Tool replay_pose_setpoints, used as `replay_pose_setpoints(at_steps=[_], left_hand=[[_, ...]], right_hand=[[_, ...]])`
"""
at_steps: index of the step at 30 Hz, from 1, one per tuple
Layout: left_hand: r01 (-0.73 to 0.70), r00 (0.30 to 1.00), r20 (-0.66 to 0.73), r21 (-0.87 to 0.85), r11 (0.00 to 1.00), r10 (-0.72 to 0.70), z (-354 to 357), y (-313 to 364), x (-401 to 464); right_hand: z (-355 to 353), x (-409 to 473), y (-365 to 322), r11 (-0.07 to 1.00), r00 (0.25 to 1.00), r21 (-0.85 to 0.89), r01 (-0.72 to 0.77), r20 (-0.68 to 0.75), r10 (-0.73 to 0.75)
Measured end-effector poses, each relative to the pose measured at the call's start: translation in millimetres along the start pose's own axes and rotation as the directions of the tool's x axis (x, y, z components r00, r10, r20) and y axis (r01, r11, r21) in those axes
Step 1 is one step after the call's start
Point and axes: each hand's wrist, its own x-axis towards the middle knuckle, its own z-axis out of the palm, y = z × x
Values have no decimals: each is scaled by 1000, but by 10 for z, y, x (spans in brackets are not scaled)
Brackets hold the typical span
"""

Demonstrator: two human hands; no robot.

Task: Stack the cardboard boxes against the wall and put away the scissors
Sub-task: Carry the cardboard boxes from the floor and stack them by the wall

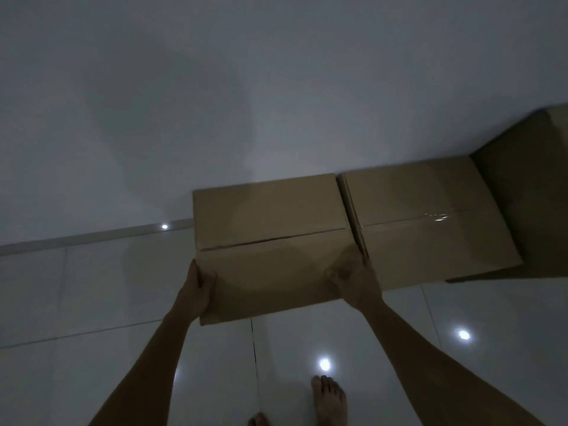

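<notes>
Gripping a closed cardboard box [270, 238] from both sides, the person stands over it in a dim room. The left hand [196, 287] is clamped on the box's near left corner, thumb on top and fingers wrapped down the side. The right hand [353, 278] is clamped on the near right corner, thumb lying across the top flap, fingers tucked into the narrow gap beside the neighbouring box. The held box has its far edge against the pale wall [215, 103], its centre seam slightly parted; whether its base touches the floor cannot be told. Just to its right, touching or nearly so, a second box [430, 216] sits against the same wall, its seam sealed with shiny clear tape. A 3rd, taller box [528, 192] rises at the right edge. The glossy tiled floor [92, 302] reflects several ceiling lights, and 2 bare feet [329, 401] show at the bottom. No scissors are in view.
</notes>
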Motion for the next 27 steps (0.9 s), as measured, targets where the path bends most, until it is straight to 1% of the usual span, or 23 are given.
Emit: replay_pose_setpoints(at_steps=[3,5,6,7,8,9,10,11,13,14,15,17,19,22,25,27], left_hand=[[119,993,-26,133,984,-117,74,-58,110],[144,989,-66,240,960,-132,139,-7,38],[152,987,-99,330,932,-126,150,36,-14],[137,988,-129,433,891,-89,146,120,-86],[87,991,-136,521,849,-18,159,230,-158],[9,993,-99,567,824,57,141,367,-235],[-90,993,-6,578,811,115,136,482,-280],[-194,981,112,575,795,158,106,781,-420],[-337,932,315,559,758,182,51,1230,-583],[-401,903,369,546,735,219,39,1490,-691],[-444,887,380,551,706,261,31,1839,-863],[-508,860,357,539,672,364,66,2389,-1201],[-568,823,356,540,621,444,119,2903,-1618],[-623,781,384,540,566,493,212,3442,-2153],[-686,723,447,551,475,526,314,3991,-2845],[-733,677,491,522,437,549,369,4306,-3236]], right_hand=[[22,18,67,999,998,-1,54,11,-54],[-49,-16,55,998,998,-30,60,-2,-60],[-107,-56,20,995,996,-49,87,-23,-88],[-179,-86,-15,991,992,-71,111,-47,-114],[-313,-143,-24,988,990,-96,120,-67,-127],[-433,-184,-37,986,988,-110,127,-73,-135],[-544,-222,-49,986,988,-106,131,-71,-139],[-796,-319,-71,988,988,-89,126,-74,-133],[-1167,-414,-157,990,994,-86,110,-21,-112],[-1388,-479,-190,988,993,-109,114,3,-114],[-1676,-566,-207,983,992,-132,126,9,-126],[-2155,-790,-270,974,986,-154,164,13,-164],[-2652,-1081,-273,973,981,-127,192,20,-191],[-3273,-1511,-188,975,980,-101,199,5,-200],[-3910,-2002,123,976,977,-110,190,-72,-198],[-4199,-2248,367,977,972,-115,180,-129,-194]])
